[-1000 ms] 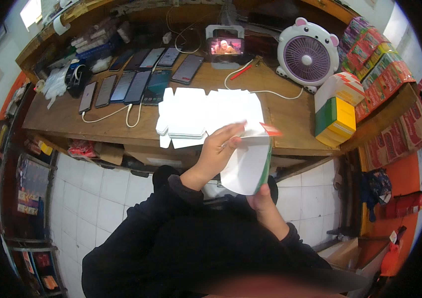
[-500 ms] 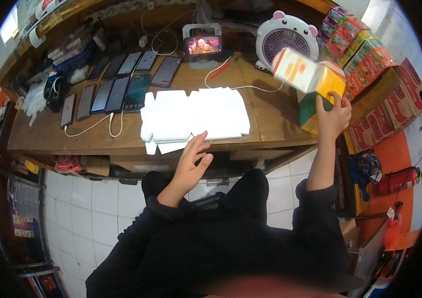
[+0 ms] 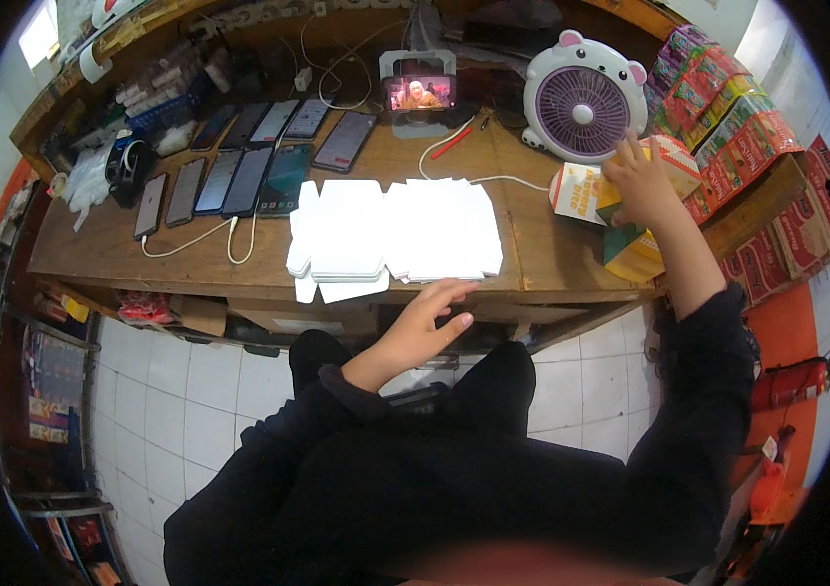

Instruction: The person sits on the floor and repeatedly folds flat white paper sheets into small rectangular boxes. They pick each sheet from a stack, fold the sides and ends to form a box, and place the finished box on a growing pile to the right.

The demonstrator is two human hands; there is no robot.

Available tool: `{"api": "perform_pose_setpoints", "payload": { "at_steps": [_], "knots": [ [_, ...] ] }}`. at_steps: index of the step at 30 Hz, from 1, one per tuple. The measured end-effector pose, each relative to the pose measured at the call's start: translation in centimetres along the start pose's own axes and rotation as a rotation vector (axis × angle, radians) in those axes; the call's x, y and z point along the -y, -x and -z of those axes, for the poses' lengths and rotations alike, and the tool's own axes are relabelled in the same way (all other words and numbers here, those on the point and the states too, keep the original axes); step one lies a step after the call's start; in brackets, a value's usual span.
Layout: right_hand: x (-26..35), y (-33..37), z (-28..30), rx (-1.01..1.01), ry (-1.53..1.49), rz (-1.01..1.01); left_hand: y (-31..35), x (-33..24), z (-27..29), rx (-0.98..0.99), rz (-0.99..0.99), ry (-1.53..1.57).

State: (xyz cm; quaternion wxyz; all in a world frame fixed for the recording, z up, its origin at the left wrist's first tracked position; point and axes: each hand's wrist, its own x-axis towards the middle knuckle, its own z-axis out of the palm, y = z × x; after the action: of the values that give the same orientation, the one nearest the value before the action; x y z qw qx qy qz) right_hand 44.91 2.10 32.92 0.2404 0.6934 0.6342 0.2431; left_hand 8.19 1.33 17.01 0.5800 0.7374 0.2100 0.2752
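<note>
a: setting the folded carton [image 3: 586, 190] down on the stack of boxes [image 3: 635, 249] at the table's [image 3: 141, 259] right end. right hand [image 3: 639, 181] is resting on top of it, fingers [image 3: 620, 156] spread flat over the lid, pressing rather than clamping.

b: left hand?

a: left hand [image 3: 425, 327] is hovering at the front edge, fingers apart, holding nothing, just below the flat white blanks [image 3: 395, 234].

b: so next is another blank?

a: my read, yes. it's calling for peeling a single sheet off the pile, they're overlapping closely.

b: anything inside the carton?

a: cannot tell, it's looking closed. the shelf [image 3: 776, 176] on the right is packed with red and green packets. phones [image 3: 229, 176] are lying in rows by the fan [image 3: 581, 103].
</note>
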Motion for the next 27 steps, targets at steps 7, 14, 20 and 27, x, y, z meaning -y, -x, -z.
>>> {"api": "perform_pose_setpoints", "payload": {
  "at_steps": [7,14,20,27],
  "knots": [
    [0.9,-3.9,2.2,0.4,0.12,0.115,1.3,0.2,0.1,0.055,0.058,-0.043],
    [0.0,3.0,6.9,-0.547,-0.26,-0.121,2.8,2.0,1.4,-0.022,0.086,0.043],
    [1.2,12.6,1.3,-1.213,-0.696,-0.893,3.7,4.0,2.0,-0.114,0.162,0.177],
    [0.9,10.5,-1.4,-0.291,-0.592,-1.098,4.1,3.4,2.4,-0.083,0.158,0.143]
  ]
}}
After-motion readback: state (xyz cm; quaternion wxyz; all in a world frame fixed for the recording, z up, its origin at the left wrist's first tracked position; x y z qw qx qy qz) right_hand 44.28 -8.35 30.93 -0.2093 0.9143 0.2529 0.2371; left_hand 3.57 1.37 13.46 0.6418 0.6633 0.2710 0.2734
